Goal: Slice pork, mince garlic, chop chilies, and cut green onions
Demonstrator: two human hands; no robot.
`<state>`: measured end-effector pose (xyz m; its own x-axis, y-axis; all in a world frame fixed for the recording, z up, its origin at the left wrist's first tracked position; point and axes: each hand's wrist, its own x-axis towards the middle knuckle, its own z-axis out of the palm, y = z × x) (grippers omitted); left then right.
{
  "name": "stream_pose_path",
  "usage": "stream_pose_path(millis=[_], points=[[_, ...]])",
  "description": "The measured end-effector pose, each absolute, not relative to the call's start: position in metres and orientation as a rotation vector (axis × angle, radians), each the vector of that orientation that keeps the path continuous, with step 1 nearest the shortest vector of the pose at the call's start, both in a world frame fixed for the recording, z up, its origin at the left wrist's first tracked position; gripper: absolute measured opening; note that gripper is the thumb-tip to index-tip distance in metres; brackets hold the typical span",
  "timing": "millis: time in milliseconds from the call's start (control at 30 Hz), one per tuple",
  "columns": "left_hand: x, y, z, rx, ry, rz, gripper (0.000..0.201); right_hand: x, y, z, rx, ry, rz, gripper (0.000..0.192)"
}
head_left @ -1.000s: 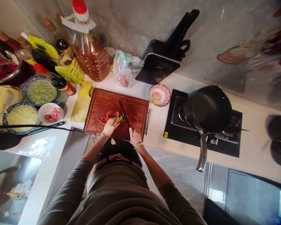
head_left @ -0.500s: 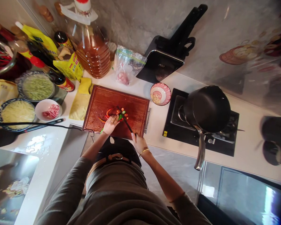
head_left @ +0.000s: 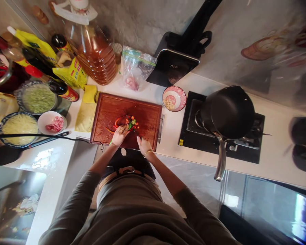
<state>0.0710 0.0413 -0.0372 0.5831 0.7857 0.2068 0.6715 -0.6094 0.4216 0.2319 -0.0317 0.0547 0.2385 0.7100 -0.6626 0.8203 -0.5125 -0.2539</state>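
A brown wooden cutting board (head_left: pixel 148 115) lies on the counter in front of me. Red and green chili peppers (head_left: pixel 133 122), partly cut into small pieces, are heaped at its middle. With bent fingers my left hand (head_left: pixel 119 135) presses the uncut peppers against the board; a ring shows on one finger. My right hand (head_left: pixel 144 147) is closed at the board's near edge around the handle of a knife. The dark blade (head_left: pixel 136 133) is hard to make out against the board, beside the chopped pieces. Long red pepper strips curve out left of the pile.
At the right, a black pot (head_left: pixel 229 112) stands on the stove (head_left: pixel 193 136), its handle toward me. A pink-rimmed bowl (head_left: pixel 181 92), a knife block (head_left: pixel 178 66) and an oil jug (head_left: pixel 99 61) are behind the board. Bowls of shredded food (head_left: pixel 20 124) and a sink (head_left: pixel 5 217) are left.
My right hand has shifted slightly left and toward the left hand, and the knife now shows less clearly. My left hand stays on the peppers. The view has shifted a little.
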Motion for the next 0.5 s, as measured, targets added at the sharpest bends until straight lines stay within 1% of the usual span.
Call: stream_pose_path(millis=[100, 200, 500], points=[[0.071, 0.043, -0.037, 2.533, 1.215, 0.543, 0.042, 0.232, -0.031, 0.042, 2.45, 1.472, -1.162, 0.046], [0.072, 0.043, -0.037, 2.535, 1.247, 0.535, 0.043, 0.235, -0.036, 0.042, 2.528, 1.479, -1.193, 0.048], [0.073, 0.043, -0.039, 2.539, 1.232, 0.521, 0.041, 0.239, -0.057, 0.085, 2.395, 1.528, -1.094, 0.046]])
